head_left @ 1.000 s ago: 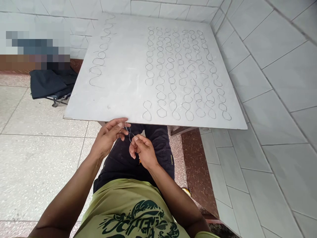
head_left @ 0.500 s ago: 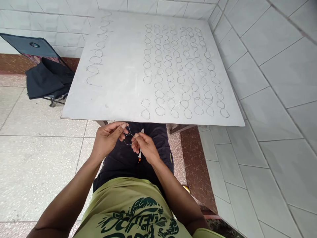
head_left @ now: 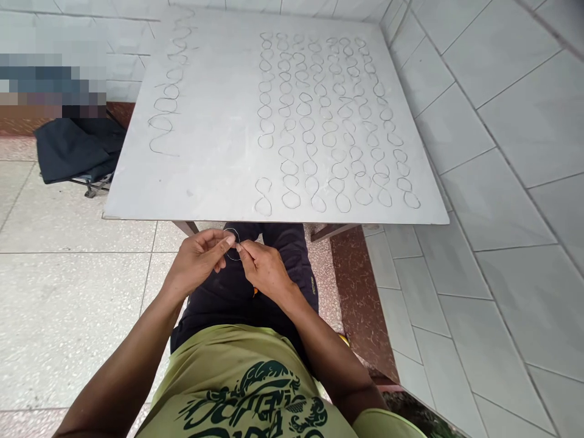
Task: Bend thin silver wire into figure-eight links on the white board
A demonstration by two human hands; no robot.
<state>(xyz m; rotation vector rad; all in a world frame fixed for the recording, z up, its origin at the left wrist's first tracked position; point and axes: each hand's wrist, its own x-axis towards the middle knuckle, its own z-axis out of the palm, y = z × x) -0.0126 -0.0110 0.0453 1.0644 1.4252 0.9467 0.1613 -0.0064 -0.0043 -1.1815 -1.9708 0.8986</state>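
Between my two hands is a thin wire bent into loops (head_left: 233, 260), held over my lap just off the table's front edge. My left hand (head_left: 201, 255) pinches it between thumb and forefinger. My right hand (head_left: 264, 264) pinches the same wire from the other side, its fingertips close against the left ones. Parts of the wire are hidden behind the fingers. On the white table (head_left: 214, 182) lie several rows of similar figure-eight wires; a single wire figure eight (head_left: 263, 196) lies nearest the front edge at the left of these rows.
Wavy, open wire pieces (head_left: 164, 115) run along the table's left side. A folding chair with dark cloth (head_left: 77, 149) on it stands on the floor at left. A tiled wall (head_left: 497, 140) closes off the right side.
My right hand has moved left and up, turning so its fingertips meet those of my left hand. The wire's loops have shifted up and left. The view has shifted slightly.
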